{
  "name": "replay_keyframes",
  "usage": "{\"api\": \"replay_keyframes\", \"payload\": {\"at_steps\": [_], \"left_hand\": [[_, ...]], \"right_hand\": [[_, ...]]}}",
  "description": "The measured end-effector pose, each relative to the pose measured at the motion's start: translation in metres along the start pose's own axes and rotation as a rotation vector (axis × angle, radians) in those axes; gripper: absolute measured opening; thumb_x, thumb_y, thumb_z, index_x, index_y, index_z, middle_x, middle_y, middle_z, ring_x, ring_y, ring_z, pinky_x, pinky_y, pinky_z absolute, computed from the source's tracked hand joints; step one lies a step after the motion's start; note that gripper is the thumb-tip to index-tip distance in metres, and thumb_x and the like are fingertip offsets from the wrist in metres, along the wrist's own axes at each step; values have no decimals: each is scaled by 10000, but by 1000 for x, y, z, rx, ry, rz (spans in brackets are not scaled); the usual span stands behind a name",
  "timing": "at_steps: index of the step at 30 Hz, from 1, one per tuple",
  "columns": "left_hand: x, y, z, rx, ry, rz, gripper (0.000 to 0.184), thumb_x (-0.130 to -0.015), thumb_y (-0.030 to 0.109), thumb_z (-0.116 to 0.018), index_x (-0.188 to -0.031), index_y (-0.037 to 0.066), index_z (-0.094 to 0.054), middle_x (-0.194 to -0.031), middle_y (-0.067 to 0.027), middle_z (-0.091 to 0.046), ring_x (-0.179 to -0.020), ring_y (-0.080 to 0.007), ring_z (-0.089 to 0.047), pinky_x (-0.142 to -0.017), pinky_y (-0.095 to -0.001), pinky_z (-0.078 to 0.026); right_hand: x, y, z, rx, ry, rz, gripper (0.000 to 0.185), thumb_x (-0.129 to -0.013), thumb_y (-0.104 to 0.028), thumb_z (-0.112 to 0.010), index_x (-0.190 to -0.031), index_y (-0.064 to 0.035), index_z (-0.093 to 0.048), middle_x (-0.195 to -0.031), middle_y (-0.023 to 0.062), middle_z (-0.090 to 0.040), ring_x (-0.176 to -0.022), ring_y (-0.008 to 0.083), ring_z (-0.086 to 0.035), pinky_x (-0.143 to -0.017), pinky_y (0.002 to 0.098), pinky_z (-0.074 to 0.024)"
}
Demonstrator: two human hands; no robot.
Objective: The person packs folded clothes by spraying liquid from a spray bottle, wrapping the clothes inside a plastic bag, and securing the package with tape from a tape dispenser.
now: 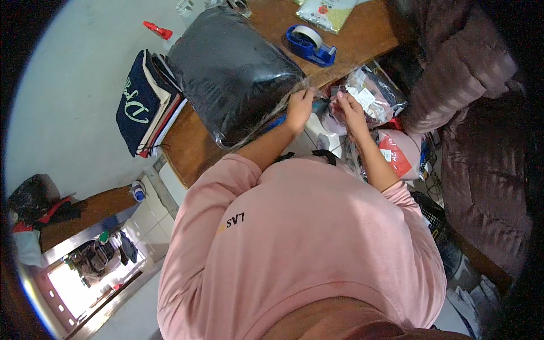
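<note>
A large clear plastic bag with something dark and soft inside lies on the wooden table, its loose edge toward me. My left hand is closed in a pinch on that edge at the bag's near right corner. My right hand sits a little to the right, thumb and fingers pressed together. Thin clear plastic stretches between both hands, and its end seems to be in my right fingers. A blue tape dispenser with a roll of tape stands just beyond my hands.
Folded cloth pieces stand against the wall at the left, near a red spray nozzle. A yellowish packet lies at the table's far side. Packed plastic bags are below right, beside a brown quilted cloth.
</note>
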State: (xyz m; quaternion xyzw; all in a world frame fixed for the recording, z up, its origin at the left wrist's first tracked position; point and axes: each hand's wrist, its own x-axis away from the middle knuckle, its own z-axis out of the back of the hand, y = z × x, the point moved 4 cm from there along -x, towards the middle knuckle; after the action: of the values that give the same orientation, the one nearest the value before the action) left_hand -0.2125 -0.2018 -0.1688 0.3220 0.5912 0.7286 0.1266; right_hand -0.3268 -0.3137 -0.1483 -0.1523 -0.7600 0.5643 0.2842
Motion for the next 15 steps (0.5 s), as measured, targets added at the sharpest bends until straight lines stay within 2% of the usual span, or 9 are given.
{"api": "replay_keyframes", "payload": {"at_steps": [2,3,9,15], "left_hand": [[6,7,-1,112,-15,28,339,-898,307,-492,-922,-9,-612,-803,-41,-582,-733,-125,-521,-692,-263,-419],[7,9,-2,111,-15,36,346,-897,310,-491,-932,-13,-610,-816,-45,-588,-740,-128,-525,-697,-265,-422],[4,3,-3,39,3,-3,341,-908,269,-473,-1009,-34,-592,-884,-72,-614,-789,-136,-551,-727,-265,-435],[1,-2,-4,11,32,-21,306,-922,195,-442,-1051,-48,-575,-912,-93,-618,-824,-149,-572,-744,-270,-455]], "right_hand": [[5,1,-9,-314,-107,-240,226,-897,-297,-530,-799,-93,-545,-819,45,-596,-737,124,-576,-688,245,-462],[7,-3,-14,-338,-148,-265,260,-894,-322,-527,-743,-113,-499,-807,43,-606,-702,115,-595,-628,240,-477],[-3,-6,-10,-403,-219,-361,252,-898,-320,-514,-757,-112,-495,-736,39,-606,-572,117,-590,-497,206,-461],[-16,14,-9,-245,-235,-532,232,-894,-299,-519,-757,-113,-505,-704,46,-606,-510,90,-566,-421,183,-440]]}}
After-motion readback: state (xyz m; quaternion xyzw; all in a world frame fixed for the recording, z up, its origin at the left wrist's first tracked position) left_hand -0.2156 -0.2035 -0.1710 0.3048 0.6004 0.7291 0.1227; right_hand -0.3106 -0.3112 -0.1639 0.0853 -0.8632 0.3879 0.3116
